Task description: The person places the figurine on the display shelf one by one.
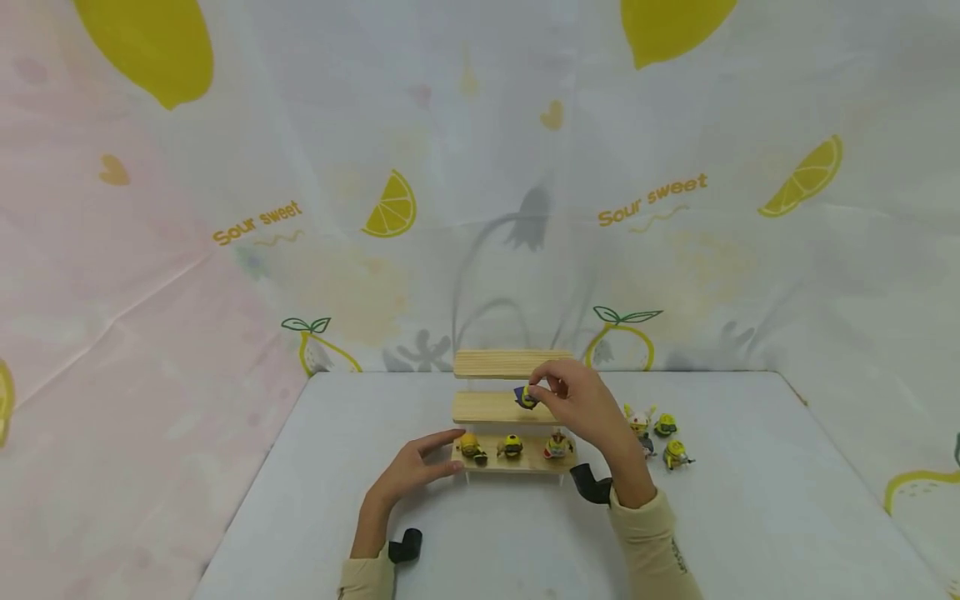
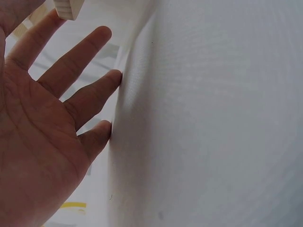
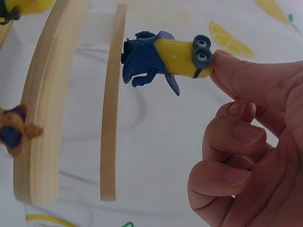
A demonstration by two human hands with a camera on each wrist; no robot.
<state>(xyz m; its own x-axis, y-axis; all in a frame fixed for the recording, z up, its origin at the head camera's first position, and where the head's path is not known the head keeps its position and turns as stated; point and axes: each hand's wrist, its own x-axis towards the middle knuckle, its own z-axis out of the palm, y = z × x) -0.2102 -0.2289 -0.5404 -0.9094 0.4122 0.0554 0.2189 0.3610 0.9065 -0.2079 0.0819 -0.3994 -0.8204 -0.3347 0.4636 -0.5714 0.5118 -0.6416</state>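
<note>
A yellow minion figurine in a blue outfit point(image 3: 177, 54) is pinched by its goggled head between the thumb and fingertips of my right hand point(image 1: 581, 404). In the head view the figurine is over the middle tier of a three-tier wooden display stand point(image 1: 480, 407). My left hand point(image 1: 412, 467) rests at the left end of the bottom tier; in the left wrist view its fingers point(image 2: 71, 66) are spread, one tip against the wood. On that bottom tier stand an orange-topped figurine point(image 1: 470, 446), a yellow one point(image 1: 512, 446) and a red-and-white one point(image 1: 557, 444).
Several more small figurines point(image 1: 675, 453) are grouped on the white table point(image 1: 750, 517) to the right of the stand. A lemon-print cloth point(image 1: 480, 275) hangs behind the table. Black curved pieces point(image 1: 406, 546) are at both wrists.
</note>
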